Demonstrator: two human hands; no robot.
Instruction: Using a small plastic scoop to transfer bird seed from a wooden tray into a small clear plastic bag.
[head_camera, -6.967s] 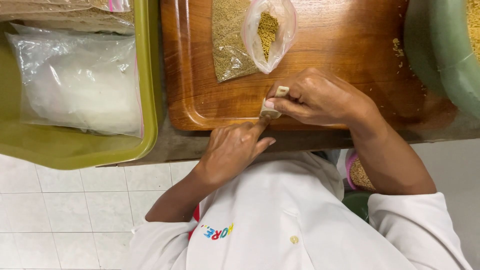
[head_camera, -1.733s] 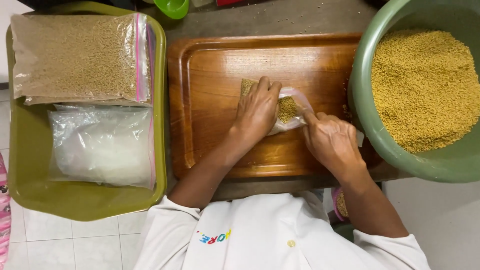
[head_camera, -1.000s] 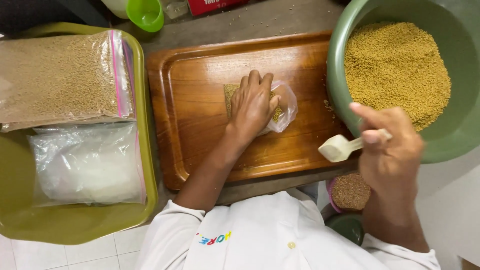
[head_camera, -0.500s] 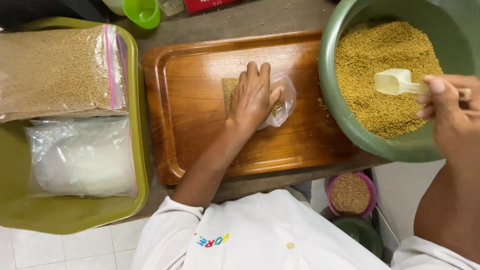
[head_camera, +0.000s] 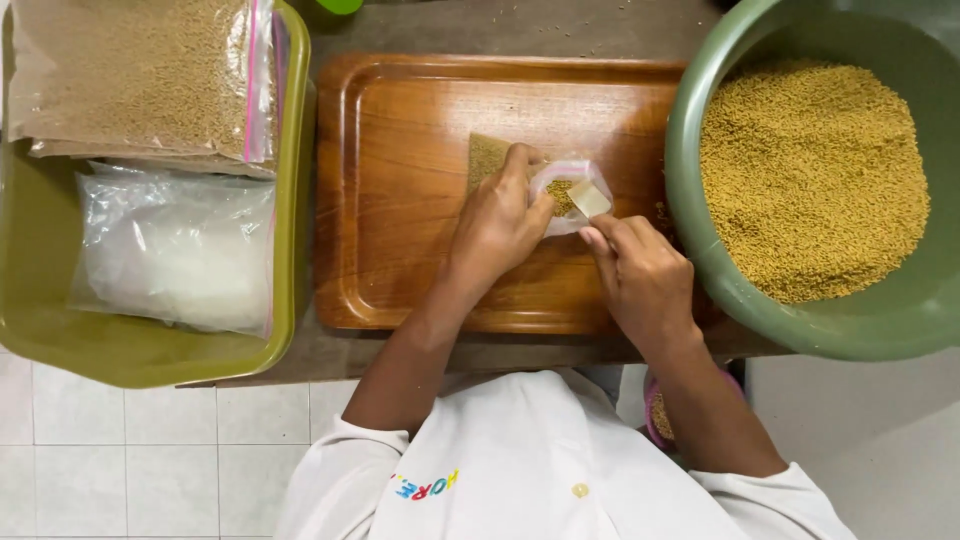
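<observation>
Head view: left hand (head_camera: 497, 225) grips small bag (head_camera: 560, 190) mid-tray (head_camera: 400, 270); right hand (head_camera: 640, 275) holds scoop (head_camera: 588, 199) at bag mouth

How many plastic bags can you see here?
3: a small bag held open on the wooden tray, a big grain-filled bag and a clear bag in the green tub. More may be underneath.

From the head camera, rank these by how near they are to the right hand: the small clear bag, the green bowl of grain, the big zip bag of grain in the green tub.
1. small clear bag, at the right hand
2. green bowl, just to the right
3. big zip bag, far left in tub
</observation>
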